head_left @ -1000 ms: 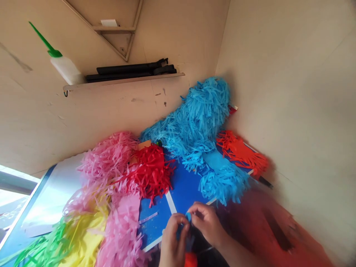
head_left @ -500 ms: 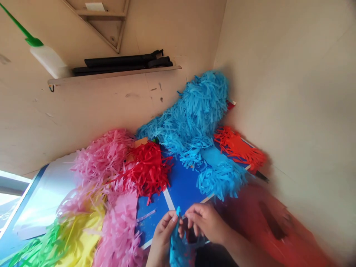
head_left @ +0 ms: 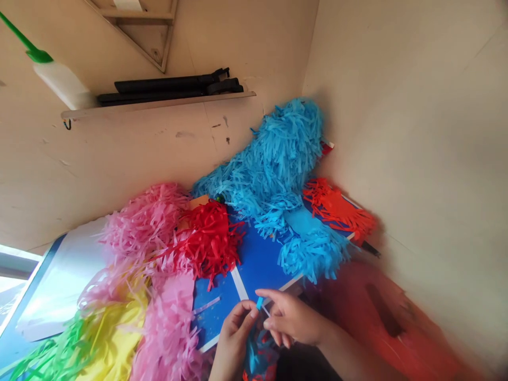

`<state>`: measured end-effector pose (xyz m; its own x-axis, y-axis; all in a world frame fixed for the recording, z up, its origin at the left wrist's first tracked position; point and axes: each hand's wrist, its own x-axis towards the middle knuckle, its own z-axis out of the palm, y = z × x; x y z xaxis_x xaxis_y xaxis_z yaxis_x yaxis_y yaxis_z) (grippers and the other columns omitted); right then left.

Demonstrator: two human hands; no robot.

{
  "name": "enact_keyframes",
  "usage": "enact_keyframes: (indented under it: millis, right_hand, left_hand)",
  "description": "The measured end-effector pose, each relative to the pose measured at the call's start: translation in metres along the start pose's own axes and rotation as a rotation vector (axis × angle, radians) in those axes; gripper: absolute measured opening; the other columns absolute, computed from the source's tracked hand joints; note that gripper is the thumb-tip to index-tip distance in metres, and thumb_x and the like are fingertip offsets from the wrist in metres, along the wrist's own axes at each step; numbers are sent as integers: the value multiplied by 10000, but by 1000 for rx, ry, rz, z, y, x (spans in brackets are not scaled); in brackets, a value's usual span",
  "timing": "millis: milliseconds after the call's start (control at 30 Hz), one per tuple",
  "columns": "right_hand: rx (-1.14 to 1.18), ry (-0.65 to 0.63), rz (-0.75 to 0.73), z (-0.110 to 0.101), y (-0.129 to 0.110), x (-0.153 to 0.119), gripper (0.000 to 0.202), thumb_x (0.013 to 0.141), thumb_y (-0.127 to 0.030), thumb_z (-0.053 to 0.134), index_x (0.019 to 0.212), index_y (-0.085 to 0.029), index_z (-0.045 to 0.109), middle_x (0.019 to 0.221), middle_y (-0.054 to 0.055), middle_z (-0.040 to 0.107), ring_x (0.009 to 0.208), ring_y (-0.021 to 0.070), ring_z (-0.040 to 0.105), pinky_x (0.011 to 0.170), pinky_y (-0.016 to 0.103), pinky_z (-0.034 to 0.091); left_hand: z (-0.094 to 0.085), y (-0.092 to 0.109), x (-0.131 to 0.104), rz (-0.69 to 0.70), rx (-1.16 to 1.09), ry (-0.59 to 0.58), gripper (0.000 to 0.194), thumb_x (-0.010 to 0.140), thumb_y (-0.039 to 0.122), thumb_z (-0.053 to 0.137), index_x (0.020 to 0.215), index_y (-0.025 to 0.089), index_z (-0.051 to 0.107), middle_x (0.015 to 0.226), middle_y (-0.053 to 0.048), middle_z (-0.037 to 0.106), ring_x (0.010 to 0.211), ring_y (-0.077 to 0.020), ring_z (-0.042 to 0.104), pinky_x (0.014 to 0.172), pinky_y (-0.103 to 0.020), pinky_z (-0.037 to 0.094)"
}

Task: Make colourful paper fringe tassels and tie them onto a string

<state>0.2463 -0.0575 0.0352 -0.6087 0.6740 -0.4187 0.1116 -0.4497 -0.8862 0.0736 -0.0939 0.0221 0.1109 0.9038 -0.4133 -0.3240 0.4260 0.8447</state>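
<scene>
My left hand (head_left: 239,325) pinches the top of a blue tissue-paper fringe (head_left: 259,303) between thumb and forefinger. The fringe's cut strips hang below that hand, with bits of red showing among them near the bottom edge. Close on the right is my right hand (head_left: 288,317), its forefinger stretched out above the fringe's tip and apart from the thumb, the other fingers loosely curled. I see nothing clearly held in it. Both hands are in front of the near edge of the blue table (head_left: 264,254).
Piles of pink fringe (head_left: 146,222), red fringe (head_left: 210,238), yellow paper (head_left: 119,333) and green fringe (head_left: 59,344) cover the table's left. A large blue fringed heap (head_left: 286,148) stands in the corner, orange fringe (head_left: 341,209) beside it. A shelf (head_left: 159,105) holds a green-capped bottle (head_left: 59,84).
My right hand's fingers have opened from a pinch, with the forefinger now extended. The blue fringe has dropped or folded lower behind my left hand. The view has shifted slightly.
</scene>
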Motion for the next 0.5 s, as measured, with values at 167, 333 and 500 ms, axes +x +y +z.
enact_keyframes:
  millis: [167,333,500]
  right_hand:
    - [14,-15,26,1,2,0,820,764,-261,625,1506,-89,321,551,-73,608,372,73,468,377,168,351]
    - [57,-54,29,-5,-1,0,849,739,-297,703,1490,-139,342,578,-78,612,400,71,486,418,172,371]
    - [-98,58,-16,2,6,3,313,845,-361,642,1087,-169,588,584,-79,553,433,66,457,451,184,352]
  left_hand:
    - [0,3,-2,48,83,6,404,743,557,759,798,181,621,591,44,565,547,-91,507,563,-198,399]
    - [-3,4,-1,138,345,-71,385,765,553,726,754,173,670,720,-25,666,681,-151,600,676,-248,461]
    - [-2,-4,-1,280,596,45,272,784,458,702,727,200,637,709,-28,682,675,-187,627,657,-276,472]
